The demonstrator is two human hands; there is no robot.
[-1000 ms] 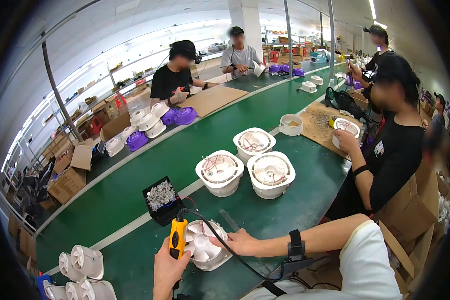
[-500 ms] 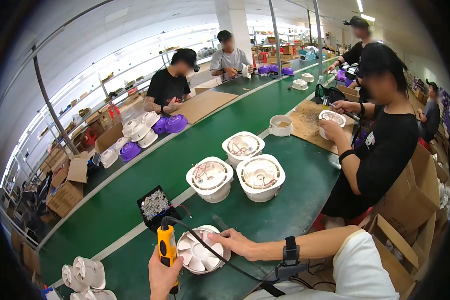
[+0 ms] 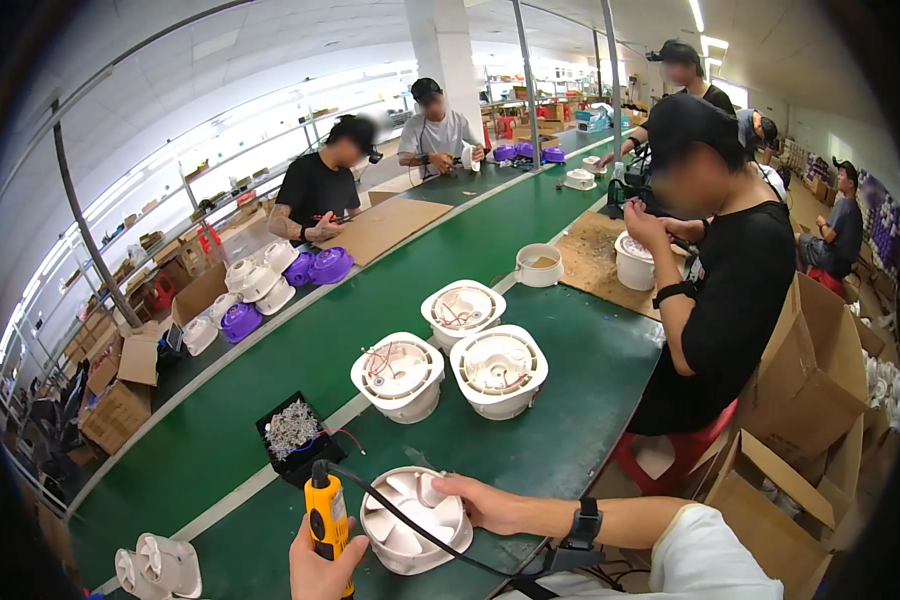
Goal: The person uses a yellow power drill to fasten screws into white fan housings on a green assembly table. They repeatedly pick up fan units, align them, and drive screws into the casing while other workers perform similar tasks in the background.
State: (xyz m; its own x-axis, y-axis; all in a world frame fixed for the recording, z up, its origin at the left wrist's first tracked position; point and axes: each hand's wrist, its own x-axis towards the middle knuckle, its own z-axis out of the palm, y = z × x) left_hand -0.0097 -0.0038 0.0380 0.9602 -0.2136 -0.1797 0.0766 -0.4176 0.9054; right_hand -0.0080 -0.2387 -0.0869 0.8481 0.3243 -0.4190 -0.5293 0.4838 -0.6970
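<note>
My left hand (image 3: 315,572) is wrapped round a yellow and black electric screwdriver (image 3: 327,515), held upright with its lower end out of the picture. A black cord (image 3: 395,508) runs from its top across a round white fan housing (image 3: 410,562). That housing stands on the green table just right of the screwdriver, white blades facing up. At its right rim my right hand (image 3: 480,500) grips it, thumb over the edge; the far fingers are hidden behind the wall. A black tray of small metal screws (image 3: 292,428) lies beyond the housing.
Three white housings with wires (image 3: 498,372) stand ahead on the green table (image 3: 590,350). More white parts (image 3: 160,565) sit at lower left. A co-worker in black (image 3: 730,290) works on my right beside open cardboard boxes (image 3: 780,480). Other people work across the table.
The view has shifted slightly. My hands still hold the screwdriver and the housing, whose wall now shows more. The co-worker on the right now has a white housing standing on the cardboard.
</note>
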